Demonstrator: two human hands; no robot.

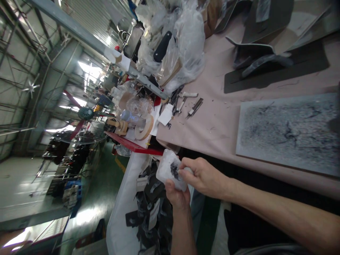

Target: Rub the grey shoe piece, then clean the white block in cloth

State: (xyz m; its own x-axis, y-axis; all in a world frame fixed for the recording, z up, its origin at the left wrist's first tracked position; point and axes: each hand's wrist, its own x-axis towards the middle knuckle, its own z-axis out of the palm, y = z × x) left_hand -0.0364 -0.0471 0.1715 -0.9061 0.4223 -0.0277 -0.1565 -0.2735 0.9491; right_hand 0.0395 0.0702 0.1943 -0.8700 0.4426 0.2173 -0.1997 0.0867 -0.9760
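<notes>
Both hands, left (177,196) and right (204,177), pinch a white stained rag (170,169) at lower centre; loosened fingers could drop it.

Hands: left hand (177,195) below, right hand (202,176) above and to its right, both closed round a small lump (170,170), held off the near edge of the surface (217,117).
Slab (289,131): flat on the surface, right of the hands, close to the near edge.
Hand tools (186,102): on the surface, beyond the hands, left of the slab.
Plastic bags (175,42): piled at the far left part of the surface, behind the tools.
Curved pieces (260,56): on a mat at the far right, behind the slab.
Tape rolls (138,125): left of the surface edge, on a lower shelf.
Scrap heap (154,209): below the hands.
Fan (85,113): well apart, far left.
</notes>
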